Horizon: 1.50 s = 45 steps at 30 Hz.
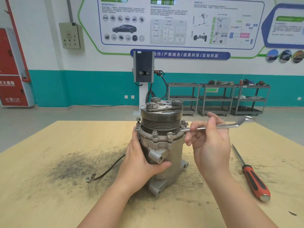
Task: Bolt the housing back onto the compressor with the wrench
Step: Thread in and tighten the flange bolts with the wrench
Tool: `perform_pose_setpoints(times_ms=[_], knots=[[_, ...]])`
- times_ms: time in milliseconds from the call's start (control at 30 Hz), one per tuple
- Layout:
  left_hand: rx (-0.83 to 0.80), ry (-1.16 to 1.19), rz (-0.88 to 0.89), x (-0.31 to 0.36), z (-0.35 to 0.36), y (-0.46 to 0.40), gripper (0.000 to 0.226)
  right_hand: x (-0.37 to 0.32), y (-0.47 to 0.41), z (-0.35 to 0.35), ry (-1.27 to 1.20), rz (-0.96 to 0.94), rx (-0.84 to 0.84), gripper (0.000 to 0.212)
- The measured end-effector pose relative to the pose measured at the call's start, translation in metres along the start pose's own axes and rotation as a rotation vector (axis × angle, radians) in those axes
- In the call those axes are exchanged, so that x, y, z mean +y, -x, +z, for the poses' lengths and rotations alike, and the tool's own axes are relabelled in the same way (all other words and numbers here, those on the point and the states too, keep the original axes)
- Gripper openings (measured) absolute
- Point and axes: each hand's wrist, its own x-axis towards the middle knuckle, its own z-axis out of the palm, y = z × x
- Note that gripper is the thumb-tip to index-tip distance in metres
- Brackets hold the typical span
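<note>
The table (pixel 49 186) filled the lower frame, and the compressor (pixel 162 150) stood upright at its centre, the housing (pixel 158 137) seated on top. The left hand (pixel 139 163) curled around the compressor's body. The right hand (pixel 212 142) pinched the wrench (pixel 205 128), its ring end over a bolt (pixel 170 134) on the flange; a red-handled screwdriver (pixel 253 176) lay at lower right

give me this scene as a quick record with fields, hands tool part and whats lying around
part: grey metal compressor standing upright on the pale wooden table, black ribbed pulley on top
left hand: left hand wraps the compressor body
right hand: right hand holds the silver ring wrench by its shaft
tool position: wrench ring sits on a flange bolt at the front right
other bolts: one flange bolt stands just left of it
lying around: red-and-black-handled screwdriver to the right, black cable to the left, dark stain
</note>
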Motion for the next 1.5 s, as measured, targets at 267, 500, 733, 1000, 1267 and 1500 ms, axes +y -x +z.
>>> perform_pose_setpoints(times_ms=[267,500,733,1000,1267,1500], knots=[[0.015,-0.016,0.001,0.000,0.001,0.001,0.131,0.016,0.046,0.021,0.344,-0.639,-0.172,0.011],[0.007,-0.006,0.008,0.001,0.000,0.000,0.131,-0.010,0.018,0.015,0.131,-0.384,0.002,0.010],[0.013,0.059,-0.012,0.003,0.002,0.000,0.133,-0.005,-0.008,-0.001,-0.191,0.250,0.060,0.020],[0.024,0.060,-0.027,0.012,0.003,-0.004,0.141,-0.002,-0.020,-0.003,-0.156,0.317,0.018,0.017],[0.039,-0.019,-0.080,0.016,0.002,-0.003,0.141,0.020,0.057,0.025,0.474,-0.638,-0.211,0.022],[0.202,-0.103,-0.158,0.032,0.027,0.010,0.144,-0.017,0.023,0.021,0.103,-0.441,-0.081,0.014]])
